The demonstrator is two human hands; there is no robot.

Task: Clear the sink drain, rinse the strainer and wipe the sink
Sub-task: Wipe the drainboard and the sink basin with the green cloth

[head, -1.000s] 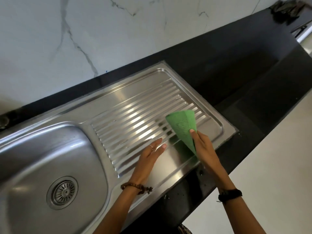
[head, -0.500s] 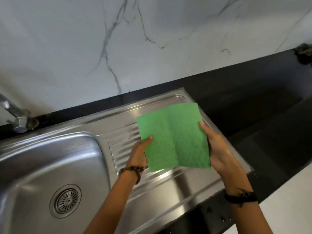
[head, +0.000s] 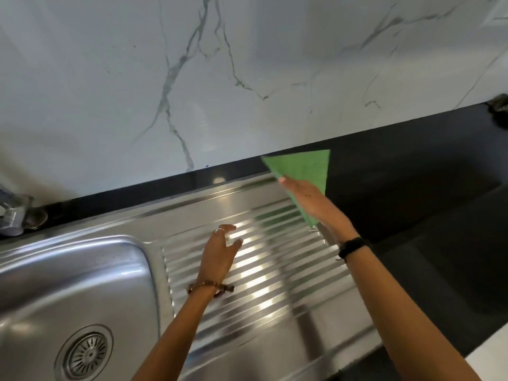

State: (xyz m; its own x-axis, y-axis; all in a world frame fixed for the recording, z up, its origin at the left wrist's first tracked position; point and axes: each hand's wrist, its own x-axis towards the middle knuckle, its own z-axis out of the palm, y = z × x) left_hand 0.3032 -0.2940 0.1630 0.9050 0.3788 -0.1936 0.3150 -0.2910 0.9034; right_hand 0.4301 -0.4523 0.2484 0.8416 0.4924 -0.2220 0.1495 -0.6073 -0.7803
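Observation:
My right hand (head: 316,204) grips a green cloth (head: 305,169), held up on edge above the far right end of the ribbed steel drainboard (head: 275,270). My left hand (head: 220,254) hovers open over the middle of the drainboard, fingers apart, holding nothing. The steel sink bowl (head: 68,284) lies to the left, with the round slotted strainer (head: 86,353) seated in its drain at the lower left.
A chrome tap base (head: 16,215) stands at the far left on the black counter (head: 412,215). A white marble wall rises behind. A dark object (head: 499,105) lies on the counter at the far right edge.
Half a second ago both hands held the green cloth spread flat. Now my left hand has let go and dropped toward the drainboard, while my right hand has carried the cloth right and farther back.

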